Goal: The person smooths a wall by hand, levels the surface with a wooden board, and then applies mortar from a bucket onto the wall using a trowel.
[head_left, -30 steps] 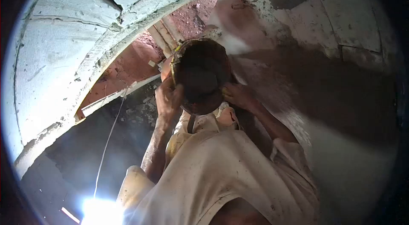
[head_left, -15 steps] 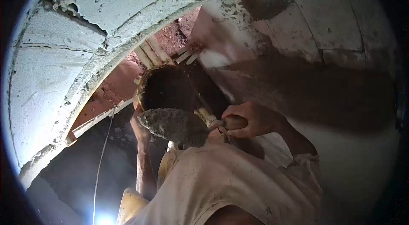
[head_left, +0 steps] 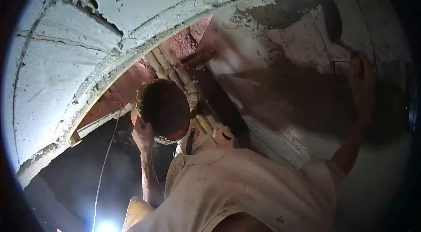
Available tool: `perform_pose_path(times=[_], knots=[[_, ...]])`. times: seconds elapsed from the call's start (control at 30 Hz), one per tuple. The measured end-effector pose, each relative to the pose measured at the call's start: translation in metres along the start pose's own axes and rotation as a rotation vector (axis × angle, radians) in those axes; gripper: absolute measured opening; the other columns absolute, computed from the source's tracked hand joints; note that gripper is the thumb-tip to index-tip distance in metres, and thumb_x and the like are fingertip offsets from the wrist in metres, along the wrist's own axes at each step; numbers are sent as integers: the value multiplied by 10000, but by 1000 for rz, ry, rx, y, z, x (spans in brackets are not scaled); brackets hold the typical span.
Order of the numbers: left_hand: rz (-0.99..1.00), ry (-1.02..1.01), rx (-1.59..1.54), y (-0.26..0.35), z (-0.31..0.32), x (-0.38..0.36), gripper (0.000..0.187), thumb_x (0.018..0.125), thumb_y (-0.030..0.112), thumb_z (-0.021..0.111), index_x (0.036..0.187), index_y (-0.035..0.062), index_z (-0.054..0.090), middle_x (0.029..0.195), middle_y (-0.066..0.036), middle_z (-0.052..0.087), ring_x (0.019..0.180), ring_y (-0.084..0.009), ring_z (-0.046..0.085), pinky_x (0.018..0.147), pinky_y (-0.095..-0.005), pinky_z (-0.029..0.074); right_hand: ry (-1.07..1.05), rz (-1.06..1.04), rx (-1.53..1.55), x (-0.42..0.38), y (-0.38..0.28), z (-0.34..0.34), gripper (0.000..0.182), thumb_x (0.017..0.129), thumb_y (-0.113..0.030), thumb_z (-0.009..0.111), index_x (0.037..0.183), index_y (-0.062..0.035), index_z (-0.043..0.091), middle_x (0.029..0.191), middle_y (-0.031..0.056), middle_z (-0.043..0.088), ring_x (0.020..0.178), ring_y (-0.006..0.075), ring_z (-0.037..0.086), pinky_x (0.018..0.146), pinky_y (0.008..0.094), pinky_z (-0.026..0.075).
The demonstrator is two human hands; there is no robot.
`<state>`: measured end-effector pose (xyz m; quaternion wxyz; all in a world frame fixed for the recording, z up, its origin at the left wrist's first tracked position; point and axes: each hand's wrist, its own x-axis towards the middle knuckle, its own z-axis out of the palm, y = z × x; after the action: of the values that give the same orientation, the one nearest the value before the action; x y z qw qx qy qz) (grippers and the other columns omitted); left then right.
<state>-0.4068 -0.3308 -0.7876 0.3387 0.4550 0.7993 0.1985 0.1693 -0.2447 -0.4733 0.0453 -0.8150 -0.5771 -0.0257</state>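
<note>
My left hand point(head_left: 144, 135) grips the rim of a round dark bowl point(head_left: 163, 108), tilted so its shadowed inside shows. Out to the right, my right hand point(head_left: 360, 67) is raised against the wall, its fingers wrapped round the handle of a trowel point(head_left: 331, 12). The trowel's dark blade reaches up and left over the wall surface, near a damp grey patch point(head_left: 285, 8). How much material is on the blade cannot be made out.
A curved pale plaster edge point(head_left: 98, 78) sweeps across the upper left. Bamboo poles point(head_left: 169, 63) run below it. A thin cord point(head_left: 105, 161) hangs at lower left, near a bright light point(head_left: 106, 226). A rough wall point(head_left: 272, 91) fills the right.
My right hand has moved from beside the bowl up and right to the wall with the trowel. The grey lump in front of the bowl is gone from there, and the bowl is tilted differently.
</note>
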Motion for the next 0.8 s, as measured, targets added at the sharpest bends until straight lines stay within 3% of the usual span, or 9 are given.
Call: perform_pose_path(times=[0.03, 0.13, 0.27, 0.33, 0.47, 0.53, 0.6, 0.73, 0.8], knots=[[-74, -39, 0, -3, 3, 2, 367, 824, 133, 552, 1143, -33, 620, 796, -158, 684, 730, -224, 687, 674, -344, 523, 61, -145, -68, -18, -13, 3, 477, 943, -294, 654, 1316, -20, 541, 1138, 133, 645, 1012, 254, 636, 833, 363, 528], [68, -7, 52, 3, 10, 1, 388, 815, 130, 575, 1169, -22, 622, 837, -169, 698, 781, -259, 714, 704, -357, 538, -365, 41, 142, -67, -106, 29, 342, 915, -218, 667, 1221, -76, 615, 966, 76, 696, 818, 219, 679, 761, 366, 545], [20, -39, 19, 31, 17, -5, 407, 811, 123, 590, 1195, -9, 621, 896, -181, 709, 835, -226, 707, 733, -355, 532, -443, -624, 26, -127, -116, 200, 324, 858, -203, 662, 1162, -104, 616, 946, 112, 669, 866, 293, 680, 720, 438, 546], [75, -71, -124, 53, 19, -13, 368, 799, 135, 597, 1146, 20, 643, 787, -249, 666, 730, -360, 694, 663, -444, 508, -584, -626, -70, -152, -147, 254, 276, 884, -196, 618, 1137, -85, 610, 941, 141, 649, 828, 319, 679, 692, 466, 546], [57, -184, -38, 74, 32, -15, 378, 845, 112, 575, 1198, -13, 628, 922, -163, 707, 823, -165, 644, 762, -335, 516, -455, -704, 22, -183, -167, 344, 300, 869, -230, 635, 1129, -82, 606, 883, 128, 646, 801, 320, 689, 661, 461, 532], [161, -199, -159, 99, 34, -21, 392, 836, 113, 573, 1204, -7, 632, 943, -189, 706, 859, -183, 661, 781, -346, 518, -624, -676, -2, -187, -181, 360, 294, 874, -247, 631, 1127, -97, 617, 874, 128, 651, 811, 328, 689, 674, 465, 534], [244, -126, -164, 111, 40, -18, 381, 800, 128, 601, 1158, 17, 664, 998, -249, 686, 904, -356, 703, 778, -418, 530, -781, -646, -27, -184, -178, 358, 289, 879, -264, 627, 1124, -112, 629, 864, 129, 656, 820, 335, 690, 688, 468, 535], [209, -246, -128, 103, 36, -5, 399, 792, 117, 609, 1173, 13, 658, 1057, -237, 688, 975, -353, 697, 838, -413, 529, -789, -377, 1156, -221, -97, 394, 280, 876, -336, 629, 1093, -159, 621, 869, 106, 678, 840, 321, 680, 713, 482, 536], [110, -325, -96, 118, 30, -9, 395, 796, 122, 613, 1172, 10, 658, 1049, -234, 695, 963, -350, 701, 838, -405, 529, -847, -354, 701, -220, -88, 368, 300, 878, -349, 634, 1101, -152, 599, 895, 110, 686, 822, 322, 682, 707, 475, 537]])
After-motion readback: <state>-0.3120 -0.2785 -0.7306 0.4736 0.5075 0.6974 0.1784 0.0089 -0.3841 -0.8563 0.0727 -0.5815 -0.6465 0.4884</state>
